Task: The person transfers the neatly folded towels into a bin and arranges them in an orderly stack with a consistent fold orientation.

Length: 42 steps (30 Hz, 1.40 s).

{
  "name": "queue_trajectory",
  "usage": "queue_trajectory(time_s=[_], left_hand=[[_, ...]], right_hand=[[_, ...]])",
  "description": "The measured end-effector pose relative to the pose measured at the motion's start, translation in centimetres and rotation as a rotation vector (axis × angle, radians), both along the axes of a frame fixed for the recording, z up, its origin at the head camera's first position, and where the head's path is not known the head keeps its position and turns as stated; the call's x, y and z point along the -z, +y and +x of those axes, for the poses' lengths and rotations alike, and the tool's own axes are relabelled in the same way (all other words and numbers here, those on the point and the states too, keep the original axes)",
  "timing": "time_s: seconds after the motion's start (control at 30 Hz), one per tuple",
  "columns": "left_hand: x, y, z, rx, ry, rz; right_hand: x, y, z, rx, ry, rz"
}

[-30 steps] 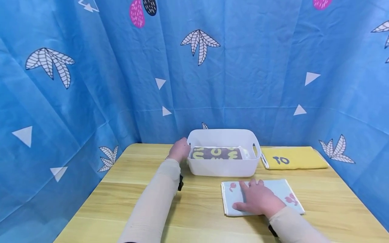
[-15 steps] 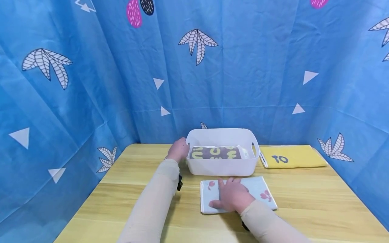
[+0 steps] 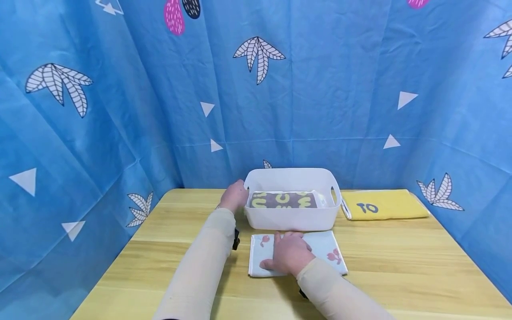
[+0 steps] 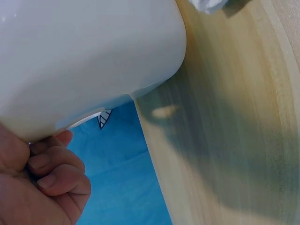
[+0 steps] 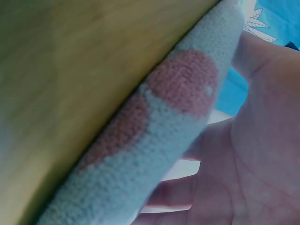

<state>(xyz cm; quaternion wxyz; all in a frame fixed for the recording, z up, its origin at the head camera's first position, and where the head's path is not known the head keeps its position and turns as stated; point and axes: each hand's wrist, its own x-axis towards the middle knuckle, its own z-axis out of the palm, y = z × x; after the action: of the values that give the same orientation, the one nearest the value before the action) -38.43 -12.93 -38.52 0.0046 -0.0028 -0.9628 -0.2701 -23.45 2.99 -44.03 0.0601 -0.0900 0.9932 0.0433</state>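
A white plastic basket (image 3: pixel 292 220) stands at the back of the table, a folded brown towel with yellow letters (image 3: pixel 283 200) inside it. At its left end my left hand (image 3: pixel 235 195) holds the handle side, and the left wrist view shows the fingers curled at the rim of the basket (image 4: pixel 93 51). Just in front of the basket lies a folded light blue towel (image 3: pixel 320 249) with pink cherry-like prints. My right hand (image 3: pixel 289 253) rests on top of it with fingers spread. In the right wrist view the palm (image 5: pixel 262 140) is beside the towel's edge (image 5: pixel 154 136).
A folded yellow towel (image 3: pixel 388 205) with "TO" on it lies right of the basket, by the back edge. The wooden table (image 3: pixel 400 266) is enclosed by blue patterned curtains (image 3: pixel 320 89) at the back and sides.
My right hand has slid the light blue towel leftward, from the right front of the basket to directly before it. The left hand has stayed on the basket.
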Motion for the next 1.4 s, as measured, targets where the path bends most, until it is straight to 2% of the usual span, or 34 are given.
queue_trajectory(time_s=[0.23, 0.37, 0.47, 0.63, 0.8, 0.97, 1.13, 1.27, 1.4], left_hand=[[0.1, 0.0, 0.0, -0.035, -0.027, 0.066], [0.6, -0.2, -0.2, -0.054, -0.013, 0.093], [0.8, -0.4, -0.3, -0.060, 0.027, 0.105], [1.0, -0.7, 0.2, -0.053, 0.076, 0.131], [1.4, -1.4, 1.6, -0.013, 0.109, 0.130], [2.2, -2.2, 3.4, 0.056, 0.120, 0.158], [2.6, -2.9, 5.5, 0.075, 0.129, 0.157], [2.7, -3.1, 7.1, 0.092, 0.078, 0.152], [3.0, -3.0, 8.5, 0.133, 0.009, 0.097]], right_hand=[[-0.3, 0.8, -0.2, -0.099, 0.029, 0.025], [-0.4, 2.2, -0.5, -0.147, -0.001, -0.092], [-0.7, 3.6, -0.8, -0.152, -0.056, -0.199], [-1.8, 6.2, -1.0, -0.178, -0.094, -0.331], [-2.5, 9.3, -1.3, -0.211, -0.047, -0.408], [-2.5, 12.5, -1.5, -0.143, -0.034, -0.464], [-2.6, 15.3, -1.8, -0.119, -0.024, -0.520], [-2.3, 17.0, -1.9, -0.078, -0.031, -0.541], [-1.6, 18.0, -1.8, -0.036, -0.053, -0.560]])
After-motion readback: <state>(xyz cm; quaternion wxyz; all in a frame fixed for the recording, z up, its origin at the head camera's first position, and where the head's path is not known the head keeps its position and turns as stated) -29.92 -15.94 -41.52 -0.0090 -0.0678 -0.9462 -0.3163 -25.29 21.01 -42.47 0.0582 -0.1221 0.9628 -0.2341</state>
